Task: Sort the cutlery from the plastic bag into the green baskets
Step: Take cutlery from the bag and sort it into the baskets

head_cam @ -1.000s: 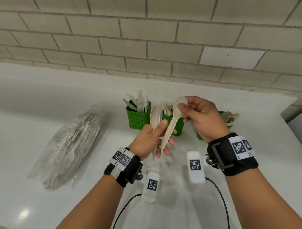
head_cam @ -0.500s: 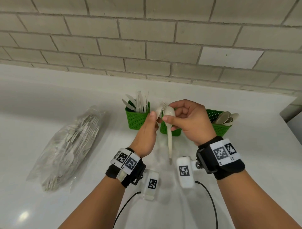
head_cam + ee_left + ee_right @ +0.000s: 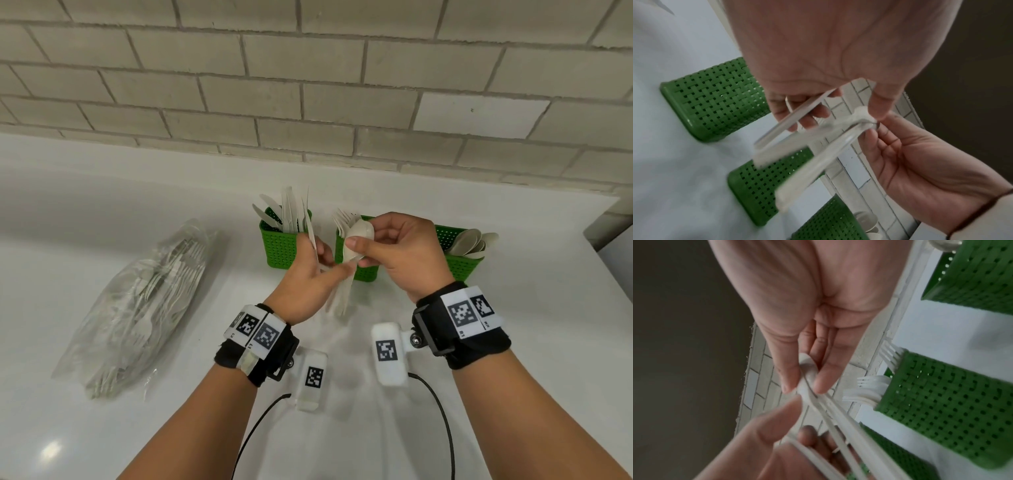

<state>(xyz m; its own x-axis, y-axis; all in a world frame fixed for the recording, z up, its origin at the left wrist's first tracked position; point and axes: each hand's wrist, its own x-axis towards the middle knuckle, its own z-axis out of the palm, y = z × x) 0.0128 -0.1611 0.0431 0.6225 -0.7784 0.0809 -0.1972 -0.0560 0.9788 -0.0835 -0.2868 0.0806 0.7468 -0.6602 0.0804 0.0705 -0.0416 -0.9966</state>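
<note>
My right hand [image 3: 358,248] pinches the bowls of two stacked white spoons [image 3: 359,233] between thumb and forefinger. Their handles [image 3: 813,175] hang down and spread apart, in front of the middle green basket [image 3: 364,274], which holds forks. My left hand [image 3: 325,263] grips a thin white knife [image 3: 311,236] in its curled fingers, and its thumb touches the spoon handles. The left basket [image 3: 281,250] holds knives and the right basket [image 3: 462,263] holds spoons. The clear plastic bag [image 3: 144,301] of cutlery lies flat on the counter to the left.
The three baskets stand in a row near the brick wall [image 3: 308,102] on a white counter [image 3: 513,342]. Wrist camera cables [image 3: 445,428] trail toward the front edge. The counter's right end [image 3: 609,219] is close to the spoon basket.
My right hand drew the spoons out of my left hand and swung them down, so the handles now hang. Both hands stay close together in front of the middle basket.
</note>
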